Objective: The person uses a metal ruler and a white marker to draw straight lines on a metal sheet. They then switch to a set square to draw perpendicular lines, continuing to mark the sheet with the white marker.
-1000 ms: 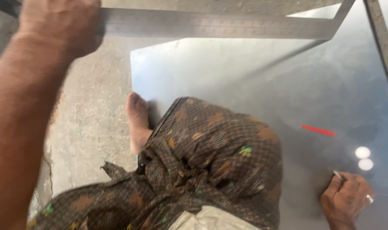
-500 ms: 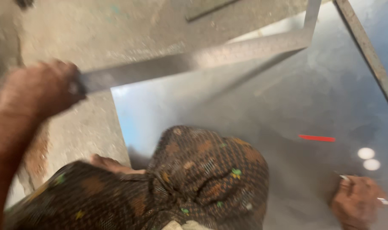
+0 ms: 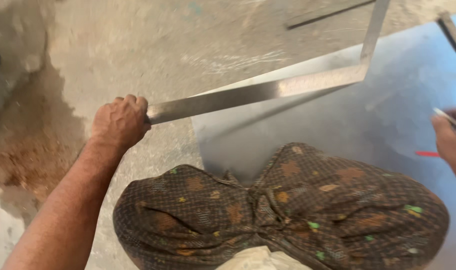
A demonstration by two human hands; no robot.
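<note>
Left hand (image 3: pixel 120 121) is clamped in a fist around the near end of a large steel framing square (image 3: pixel 268 90), thumb and fingers wrapped right over the blade so that its tip is hidden inside the grip. Beneath everything lies the concrete floor (image 3: pixel 138 45), grey and scuffed, with a reddish-brown stain at the left and motion blur smearing its upper part. On it rests a big sheet of pale metal (image 3: pixel 368 120), its right and lower parts cut off by the frame and by the person's knees, which are covered in brown patterned cloth (image 3: pixel 283 210). The square's long arm runs from the fist up and to the right over the sheet's near corner, its dark shadow falling on the sheet below; the short arm turns upward at the corner and leaves the top of the picture. Right hand (image 3: pixel 452 142) sits at the right edge, blurred and partly cut off, holding a thin pale pencil-like stick (image 3: pixel 445 117); how the fingers close on it cannot be made out. Just below that hand a short red mark (image 3: pixel 427 154) shows on the sheet.
</note>
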